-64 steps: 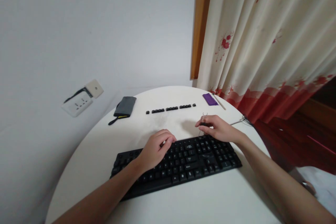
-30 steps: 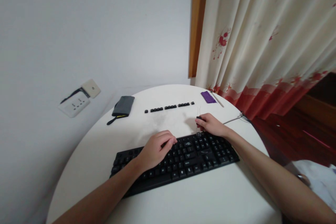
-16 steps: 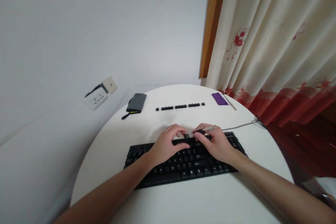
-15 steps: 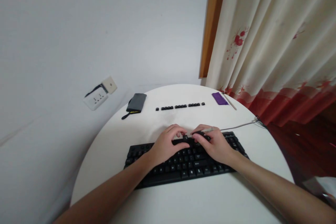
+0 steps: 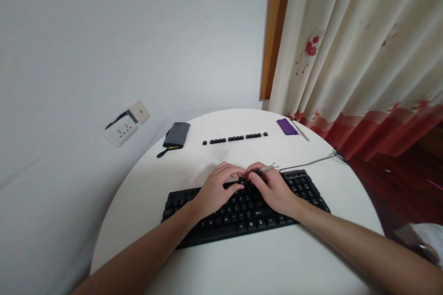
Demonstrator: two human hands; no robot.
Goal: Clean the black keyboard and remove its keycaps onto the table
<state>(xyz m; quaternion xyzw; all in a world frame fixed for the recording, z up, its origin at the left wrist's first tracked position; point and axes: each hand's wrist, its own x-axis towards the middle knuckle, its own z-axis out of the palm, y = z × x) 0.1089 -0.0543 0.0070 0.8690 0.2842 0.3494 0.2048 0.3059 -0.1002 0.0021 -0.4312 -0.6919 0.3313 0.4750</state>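
A black keyboard (image 5: 214, 233) lies on the table under both hands. Over its upper rows, my left hand (image 5: 218, 191) is closed in a pinch on a small black keycap (image 5: 241, 181). My right hand (image 5: 273, 191) is closed around a small tool (image 5: 266, 168) with a dark body and a pale forked end pointing up to the right; its exact kind is unclear. The fingertips of both hands meet at the keycap, and the hands cover part of the keys behind them.
On the round white table (image 5: 194, 258), black keycaps (image 5: 236, 138) stand in a row. A grey pouch (image 5: 177, 135) lies left of them. To the right are a purple cloth (image 5: 287, 126), a pale stick (image 5: 300, 131) and the keyboard cable (image 5: 311, 164). A curtain (image 5: 332, 55) hangs behind.
My right hand has moved left, bringing its fingertips against those of my left hand at the keycap. The tool's forked end now tilts further upward. The view has shifted slightly.
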